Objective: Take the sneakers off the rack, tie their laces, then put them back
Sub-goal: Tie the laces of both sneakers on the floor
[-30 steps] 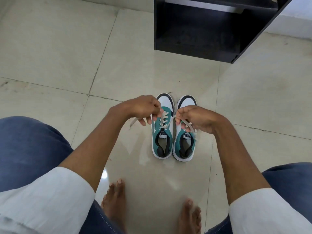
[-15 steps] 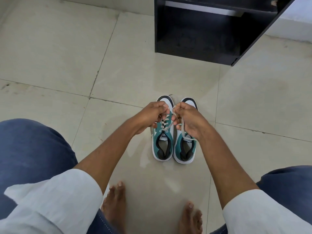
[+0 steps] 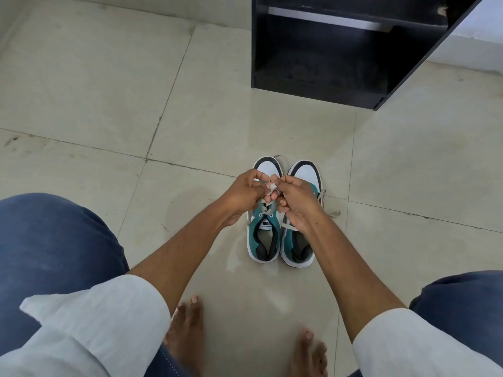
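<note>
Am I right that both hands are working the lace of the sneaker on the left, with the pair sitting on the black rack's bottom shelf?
Not quite. The head view shows both hands, left hand and right hand, on the lace of the left sneaker, but the pair sits on the tiled floor, in front of the black rack, not on its shelf.

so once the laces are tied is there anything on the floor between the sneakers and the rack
Nothing visible. The two teal and white sneakers sit side by side on the tiled floor, and the stretch of tile between their toes and the black rack is bare. The rack's bottom shelf also looks empty.
</note>
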